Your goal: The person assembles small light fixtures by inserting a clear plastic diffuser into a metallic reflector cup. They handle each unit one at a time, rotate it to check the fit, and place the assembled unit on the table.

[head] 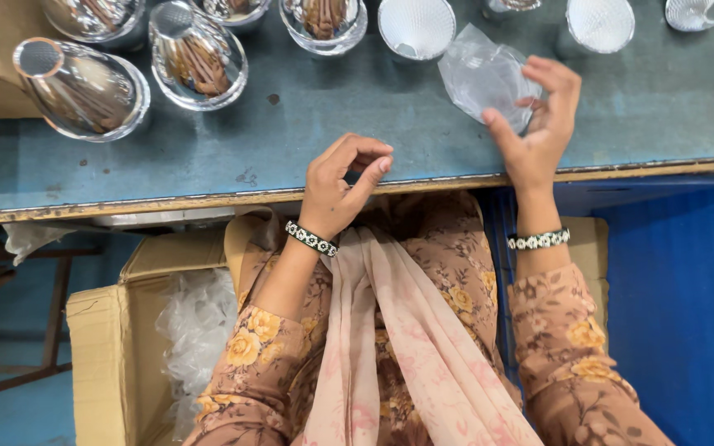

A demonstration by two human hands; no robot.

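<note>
While the right hand (539, 124) pinched a small clear plastic bag (483, 76) between thumb and fingers, lifting it just above the blue-grey table (357, 140), the left hand (342, 183) hovered at the near edge, empty, its fingers curled toward the thumb. Shiny reflector cups (198, 59) lay in a row along the far side, within reach. More clear bags (196, 330) filled a cardboard box (109, 363) near left; a blue crate (671, 314) stood near right.

Blue-grey table (357, 140); silvery reflectors (84, 87); clear, perhaps faintly bluish, bag (481, 74); blue crate (671, 297); brown floral sleeves (576, 355).
</note>
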